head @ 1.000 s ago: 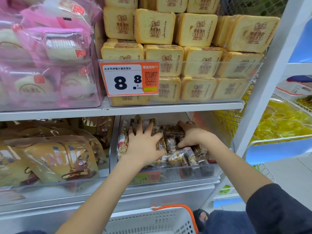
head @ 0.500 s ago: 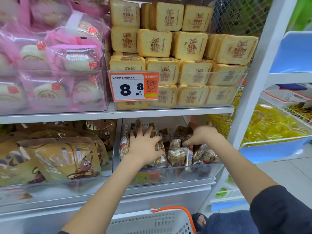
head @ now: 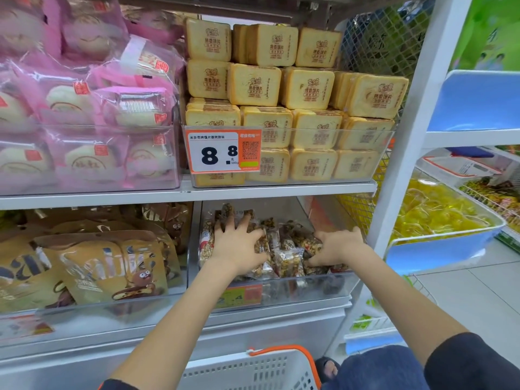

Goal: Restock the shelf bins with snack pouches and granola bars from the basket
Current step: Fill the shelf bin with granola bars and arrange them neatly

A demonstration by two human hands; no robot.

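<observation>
Head view: left hand, fingers spread, presses flat on the granola bars inside the clear bin; right hand, its grip curled around bars at the bin's right side. Below the bin, a white basket with orange handle.

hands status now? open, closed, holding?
Left hand: open, fingers spread, palm pressing on the clear-wrapped granola bars in the clear plastic bin.
Right hand: resting on the same bars; grasp cannot be told.
</observation>
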